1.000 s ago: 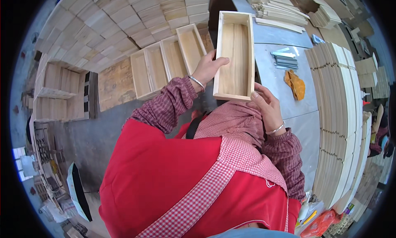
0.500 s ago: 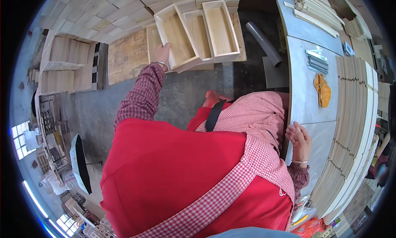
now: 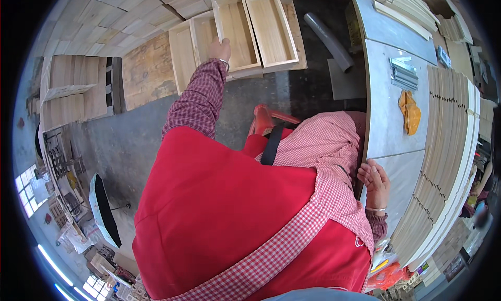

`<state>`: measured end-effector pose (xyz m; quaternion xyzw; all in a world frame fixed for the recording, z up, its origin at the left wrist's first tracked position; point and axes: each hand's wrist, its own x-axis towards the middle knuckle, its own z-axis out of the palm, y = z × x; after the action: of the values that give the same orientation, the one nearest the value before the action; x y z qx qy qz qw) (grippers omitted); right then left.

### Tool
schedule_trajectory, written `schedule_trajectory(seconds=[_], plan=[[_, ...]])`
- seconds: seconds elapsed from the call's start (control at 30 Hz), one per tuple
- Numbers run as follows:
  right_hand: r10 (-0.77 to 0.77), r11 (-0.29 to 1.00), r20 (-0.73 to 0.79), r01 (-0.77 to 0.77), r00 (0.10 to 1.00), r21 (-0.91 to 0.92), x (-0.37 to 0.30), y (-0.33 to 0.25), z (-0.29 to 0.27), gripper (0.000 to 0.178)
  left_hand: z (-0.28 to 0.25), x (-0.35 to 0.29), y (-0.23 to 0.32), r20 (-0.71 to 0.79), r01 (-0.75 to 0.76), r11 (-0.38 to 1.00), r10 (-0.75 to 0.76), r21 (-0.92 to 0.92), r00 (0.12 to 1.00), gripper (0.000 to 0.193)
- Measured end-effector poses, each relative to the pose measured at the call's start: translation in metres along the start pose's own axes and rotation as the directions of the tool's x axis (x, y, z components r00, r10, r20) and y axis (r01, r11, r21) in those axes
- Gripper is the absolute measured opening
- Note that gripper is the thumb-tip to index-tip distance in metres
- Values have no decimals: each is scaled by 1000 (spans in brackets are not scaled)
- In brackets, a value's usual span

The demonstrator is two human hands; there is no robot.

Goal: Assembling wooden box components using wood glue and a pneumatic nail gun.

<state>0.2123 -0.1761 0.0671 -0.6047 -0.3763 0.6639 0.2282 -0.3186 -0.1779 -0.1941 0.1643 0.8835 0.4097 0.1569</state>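
Note:
At the upper middle, my left hand grips the left wall of a shallow wooden box, fingers closed over its rim. To the right of that box, close beside it, lies a matching wooden box. Two more pale boxes stand at its left: a near one partly behind my hand, and an outer one. My right hand is by the near edge of the grey work table. Its fingers are loosely bent, with nothing visible in them.
The boxes rest on a plywood board before stacked wooden blocks. On the table are a yellow-orange cloth, metal strips and a long row of wooden slats. A grey tube lies beyond the floor.
My left hand has shifted right with the held box, which now lies straighter against the rightmost one. More of the left boxes shows. My right hand has moved slightly toward me.

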Motion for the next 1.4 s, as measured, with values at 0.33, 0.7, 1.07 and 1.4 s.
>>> schedule_trajectory(seconds=[0.33,0.7,1.07,1.4], plan=[[22,999,-22,-21,1000,24,2,5,-2,30,-4,-9,10,9,3,996,-4,85,1000,38],[4,1000,-11,-3,1000,31,-1,15,-8,31,-9,-21,15,29,22,996,-25,90,999,41],[-74,989,-207,98,976,107,-36,13,-48,26,14,25,17,179,-640,645,632,418,754,43],[-201,899,-502,362,841,247,-136,50,-135,26,81,-248,423,315,-767,197,949,-611,-8,33]])
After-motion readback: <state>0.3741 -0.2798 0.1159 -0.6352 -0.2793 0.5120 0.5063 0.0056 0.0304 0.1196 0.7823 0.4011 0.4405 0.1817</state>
